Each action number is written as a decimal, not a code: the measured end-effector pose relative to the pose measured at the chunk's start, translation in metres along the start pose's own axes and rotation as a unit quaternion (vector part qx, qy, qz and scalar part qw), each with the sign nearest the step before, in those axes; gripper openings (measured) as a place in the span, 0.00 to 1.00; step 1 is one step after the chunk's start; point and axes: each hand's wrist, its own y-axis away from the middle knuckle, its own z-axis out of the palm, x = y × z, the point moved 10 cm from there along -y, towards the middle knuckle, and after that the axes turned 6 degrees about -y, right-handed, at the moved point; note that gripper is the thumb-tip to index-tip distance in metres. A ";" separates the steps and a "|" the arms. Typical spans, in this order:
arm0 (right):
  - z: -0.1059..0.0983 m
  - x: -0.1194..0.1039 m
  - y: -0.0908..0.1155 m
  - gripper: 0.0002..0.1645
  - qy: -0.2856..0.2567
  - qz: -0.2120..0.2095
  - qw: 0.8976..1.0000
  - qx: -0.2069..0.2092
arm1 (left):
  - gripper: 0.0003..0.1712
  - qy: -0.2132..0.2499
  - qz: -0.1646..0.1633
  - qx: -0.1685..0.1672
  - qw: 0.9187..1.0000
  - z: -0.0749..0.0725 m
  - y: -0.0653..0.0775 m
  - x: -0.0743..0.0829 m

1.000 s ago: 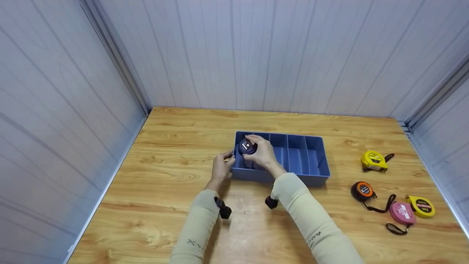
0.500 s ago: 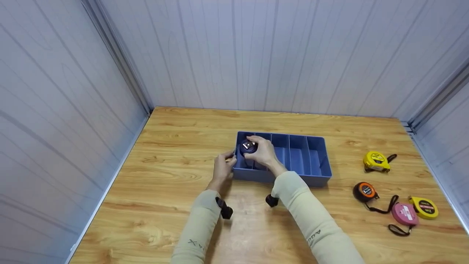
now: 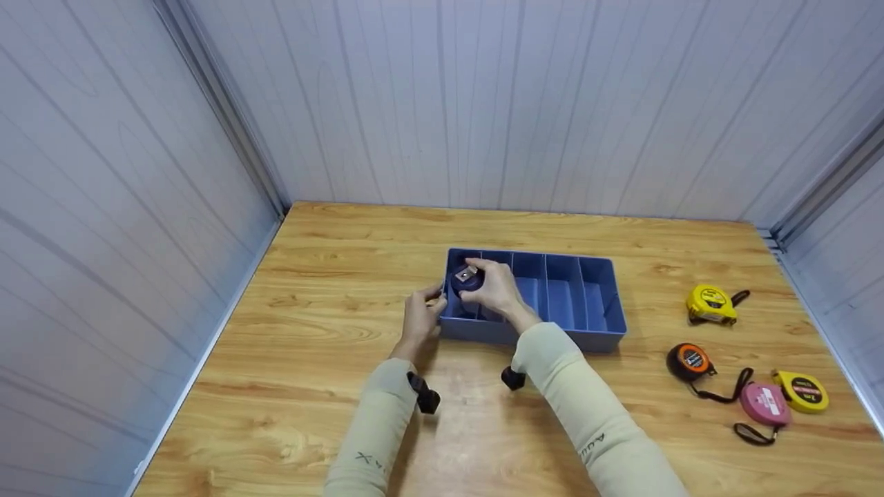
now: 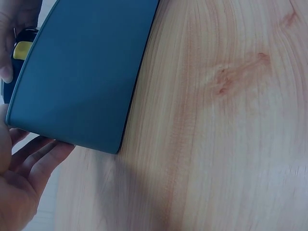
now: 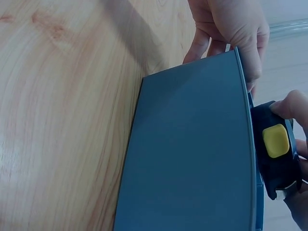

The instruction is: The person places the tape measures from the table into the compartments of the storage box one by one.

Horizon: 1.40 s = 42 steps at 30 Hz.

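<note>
My right hand [image 3: 498, 288] grips a dark tape measure [image 3: 466, 281] by its sides, at the leftmost compartment of a blue divided box [image 3: 532, 336]. A yellow button [image 5: 276, 141] shows on the tape measure in the right wrist view, where its case sits close by the box's rim. At the box's left end, my left hand [image 3: 418, 319] holds the end wall near the front corner. Its thumb lies at the rim and its fingers [image 4: 45, 161] are against the outside. My right hand hides part of the second compartment and its divider.
To the right on the wooden table [image 3: 331, 290] lie a yellow tape measure [image 3: 711, 304], an orange-and-black one [image 3: 690, 362], a pink one [image 3: 765, 404] and another yellow one [image 3: 801, 391]. Some have wrist straps. Pale panels [image 3: 469, 103] enclose the table's back and sides.
The tape measure has tilted a little in my right hand, so its label faces differently. My left hand stays at the box's end. The head view has shifted slightly.
</note>
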 end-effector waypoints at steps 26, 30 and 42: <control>0.023 -0.001 0.002 0.31 0.020 -0.042 0.998 -0.038 | 0.18 0.017 -0.008 0.000 1.000 0.000 0.002 0.000; 0.025 0.001 0.002 0.32 0.031 -0.048 0.997 -0.045 | 0.19 0.036 -0.014 -0.007 0.999 0.001 0.001 -0.001; 0.028 0.004 0.003 0.27 0.023 -0.053 0.997 -0.049 | 0.20 0.034 -0.008 -0.016 0.999 0.001 0.002 -0.001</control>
